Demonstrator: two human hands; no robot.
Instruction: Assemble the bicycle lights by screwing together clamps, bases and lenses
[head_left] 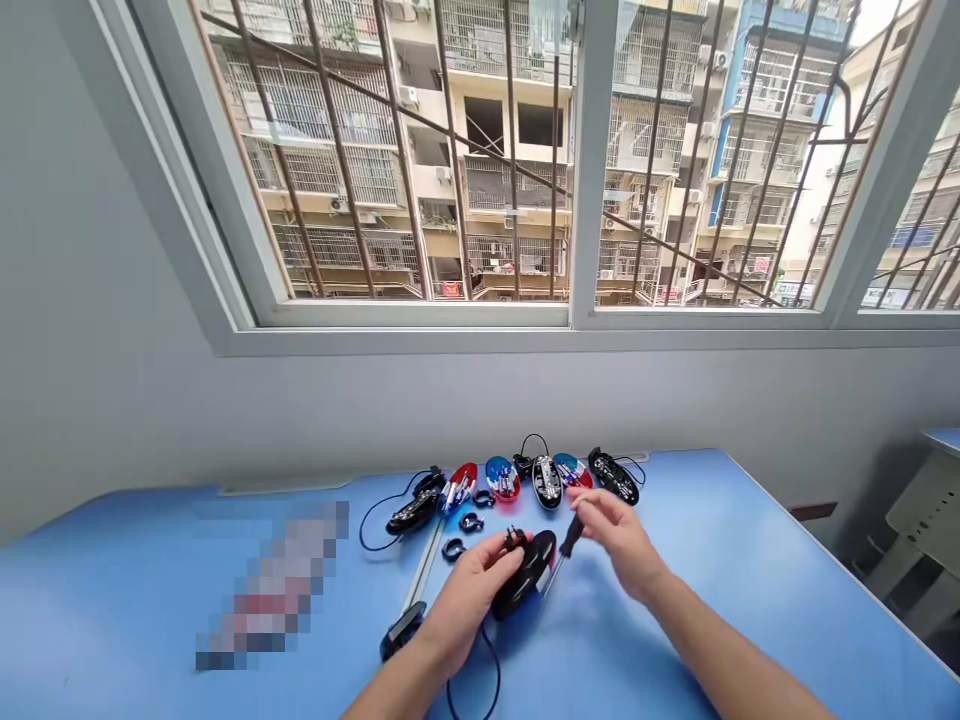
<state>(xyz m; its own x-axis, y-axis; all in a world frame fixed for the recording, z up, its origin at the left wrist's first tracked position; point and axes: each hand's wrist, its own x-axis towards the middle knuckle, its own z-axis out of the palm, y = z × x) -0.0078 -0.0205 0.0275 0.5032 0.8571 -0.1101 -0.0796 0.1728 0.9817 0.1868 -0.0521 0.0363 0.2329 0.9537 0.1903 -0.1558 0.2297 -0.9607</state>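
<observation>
Black shell (517,588) held just above the table (150,570), between the two hands, tilted on a slant with glossy back upward. Gripped in the left hand (469,590) near the upper end, thumb and fingers closed around a small dark fitting there, apparently for a firm hold clear of the broad back. In the right hand (622,540), a screwdriver (571,537) pinched by the dark handle in narrowed fingers, thin metal shaft slanting down to the shell's far side, likely for a light, easily turned hold. Contact at the tip too hidden to tell.

Below the left hand, a thin black cord (496,672) in a loose curve; beside the left wrist, a dark, hard-edged gadget (403,630). Farther out, three small open rings (453,549) in smooth black, loosely lined up, perhaps for easy reach. Beyond, a row of ovals: glossy red-and-blue discs (502,478), an open casing (547,482) with silvery insides, and a corded black piece (412,512), probably spread out to avoid mixing. Behind, a plain matte wall (450,400) and a barred window (420,315).
</observation>
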